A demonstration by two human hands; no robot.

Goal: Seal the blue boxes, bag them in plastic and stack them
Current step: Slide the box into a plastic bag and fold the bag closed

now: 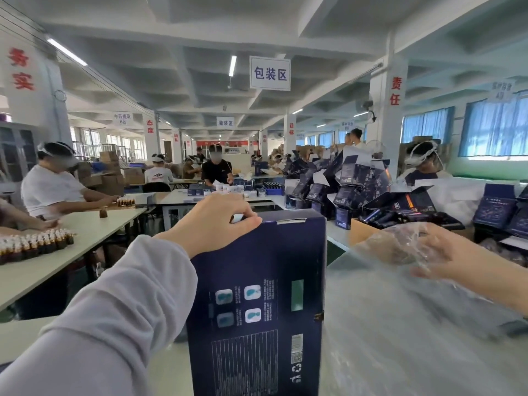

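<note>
**Box on end, bag beside it**

Near, 12 o'clock: one blue box (257,304) stands upright on the worktable (171,367), printed back panel facing the wearer. Left hand (217,218) sits on its top edge at the left corner, fingers curled over the far side and thumb on the near side, steadying it.

Near, 2–3 o'clock: a clear plastic bag (400,324) lies slack and crumpled just beside the box. Right hand (437,250) is draped in the film, fingers seemingly loose and spread. Blur and glare hide whether they pinch the plastic.

Handling, as a guess: the carton looks stiff, light to moderate, with a smooth printed skin, so hold it by edges and corners, not flat faces. The film is limp, clingy and slippery, and its mouth likely needs spreading before the box slides in.

Middle, 9 o'clock: rows of amber bottles (34,244) on the next table.

Far, 1 o'clock: a heap of open blue cartons (357,181).
</note>
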